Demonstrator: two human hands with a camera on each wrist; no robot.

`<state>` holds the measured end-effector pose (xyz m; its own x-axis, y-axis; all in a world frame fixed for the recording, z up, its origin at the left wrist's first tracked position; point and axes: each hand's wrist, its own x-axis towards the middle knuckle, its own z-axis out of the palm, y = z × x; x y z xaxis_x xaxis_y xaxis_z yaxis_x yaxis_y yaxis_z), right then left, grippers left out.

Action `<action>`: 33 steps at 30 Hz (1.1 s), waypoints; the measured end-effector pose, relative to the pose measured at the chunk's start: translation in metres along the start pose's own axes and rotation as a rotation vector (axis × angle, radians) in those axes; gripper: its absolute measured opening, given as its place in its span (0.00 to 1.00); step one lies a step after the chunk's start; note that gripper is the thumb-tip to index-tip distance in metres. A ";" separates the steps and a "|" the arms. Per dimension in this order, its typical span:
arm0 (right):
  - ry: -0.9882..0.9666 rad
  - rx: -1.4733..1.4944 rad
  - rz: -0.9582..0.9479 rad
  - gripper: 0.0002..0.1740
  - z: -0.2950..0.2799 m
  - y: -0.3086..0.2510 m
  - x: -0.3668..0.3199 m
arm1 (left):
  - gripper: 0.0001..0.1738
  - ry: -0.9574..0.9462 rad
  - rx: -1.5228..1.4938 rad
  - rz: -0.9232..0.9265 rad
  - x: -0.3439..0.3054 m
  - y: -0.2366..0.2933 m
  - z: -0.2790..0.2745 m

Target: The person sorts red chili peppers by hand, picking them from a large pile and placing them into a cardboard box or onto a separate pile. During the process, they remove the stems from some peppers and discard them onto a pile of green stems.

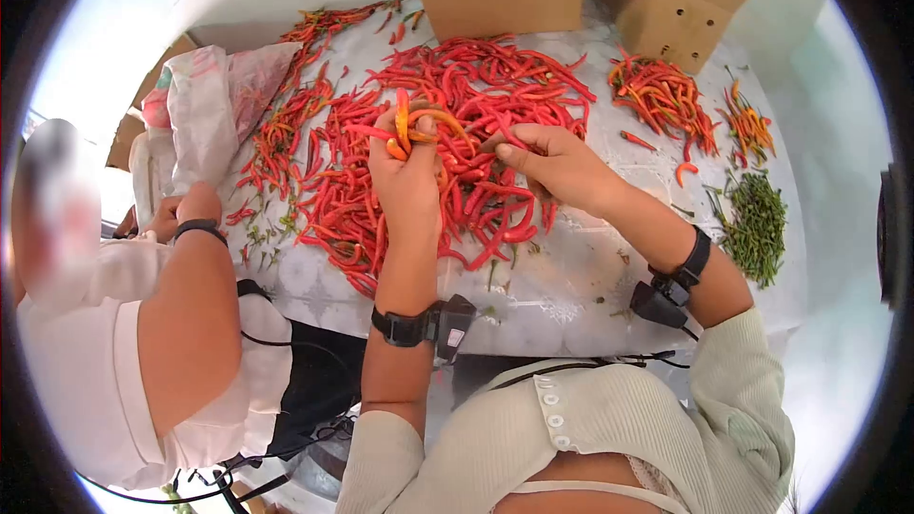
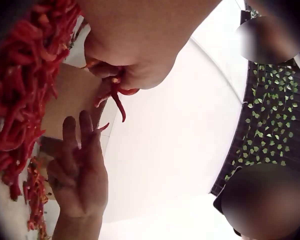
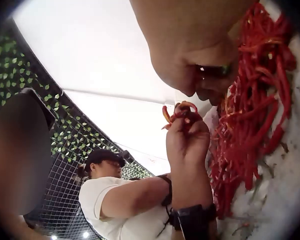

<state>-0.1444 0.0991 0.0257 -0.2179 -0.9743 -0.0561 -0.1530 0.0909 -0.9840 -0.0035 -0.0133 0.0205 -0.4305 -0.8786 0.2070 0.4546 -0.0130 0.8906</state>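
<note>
My left hand (image 1: 407,176) grips several orange and red chili peppers (image 1: 403,119) over the big heap of red chilies (image 1: 476,76). In the left wrist view, a thin red chili (image 2: 118,105) hangs out below that hand's curled fingers. Just to the right, my right hand (image 1: 564,169) is at the heap's edge, thumb and forefinger close together at a red chili (image 1: 509,130). A small red tip (image 2: 104,127) sticks out by the right hand's fingers in the left wrist view. Green shows between those fingers (image 3: 202,94) in the right wrist view.
Smaller piles of orange-red chilies (image 1: 662,100) and green stems or green chilies (image 1: 757,224) lie on the right. Two cardboard boxes (image 1: 500,0) stand behind the heap. At left, another person's hand (image 1: 198,200) is beside a whitish sack (image 1: 205,114).
</note>
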 end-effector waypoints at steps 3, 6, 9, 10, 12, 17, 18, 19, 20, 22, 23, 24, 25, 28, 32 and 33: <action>0.132 0.097 -0.096 0.16 0.006 -0.010 -0.011 | 0.11 -0.045 -0.090 -0.072 -0.010 0.002 0.009; 0.157 0.089 -0.088 0.15 0.006 -0.013 -0.021 | 0.12 -0.164 -0.043 -0.135 -0.026 -0.002 0.015; 0.170 0.051 -0.066 0.14 0.001 -0.005 -0.027 | 0.14 -0.173 -0.183 -0.283 -0.042 -0.004 0.022; 0.178 0.043 -0.060 0.14 -0.001 -0.002 -0.031 | 0.14 -0.176 -0.259 -0.345 -0.046 -0.006 0.024; 0.216 0.263 0.014 0.14 -0.006 -0.006 -0.041 | 0.15 -0.204 -0.345 -0.448 -0.048 -0.010 0.026; 0.290 0.044 0.093 0.19 -0.007 0.000 -0.052 | 0.19 -0.241 -0.492 -0.600 -0.053 -0.026 0.030; 0.322 -0.043 0.022 0.19 -0.007 0.006 -0.053 | 0.20 -0.196 -0.463 -0.616 -0.056 -0.026 0.036; 0.353 -0.131 -0.049 0.20 -0.008 0.016 -0.053 | 0.21 -0.200 -0.480 -0.633 -0.057 -0.030 0.037; 0.382 -0.220 -0.120 0.21 -0.009 0.022 -0.053 | 0.21 -0.214 -0.522 -0.652 -0.058 -0.033 0.038; 0.397 -0.247 -0.139 0.21 -0.013 0.026 -0.058 | 0.20 -0.236 -0.610 -0.692 -0.059 -0.037 0.039; 0.411 -0.267 -0.167 0.20 -0.014 0.026 -0.061 | 0.20 -0.260 -0.645 -0.709 -0.059 -0.039 0.039; 0.425 -0.285 -0.194 0.19 -0.014 0.027 -0.064 | 0.20 -0.284 -0.679 -0.727 -0.058 -0.041 0.037; 0.443 -0.333 -0.173 0.18 -0.016 0.025 -0.067 | 0.21 -0.306 -0.713 -0.745 -0.059 -0.042 0.037; 0.493 -0.392 -0.148 0.14 -0.025 0.024 -0.076 | 0.21 -0.377 -0.814 -0.815 -0.064 -0.037 0.051; 0.549 -0.214 -0.150 0.12 -0.037 0.031 -0.080 | 0.22 -0.415 -0.842 -0.821 -0.064 -0.038 0.064; 0.560 -0.163 -0.134 0.11 -0.039 0.031 -0.082 | 0.23 -0.427 -0.864 -0.842 -0.063 -0.038 0.066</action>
<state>-0.1690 0.1903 0.0060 -0.6547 -0.7267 0.2081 -0.3509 0.0483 -0.9352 -0.0449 0.0738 0.0004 -0.9731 -0.2279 -0.0334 0.2086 -0.9336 0.2914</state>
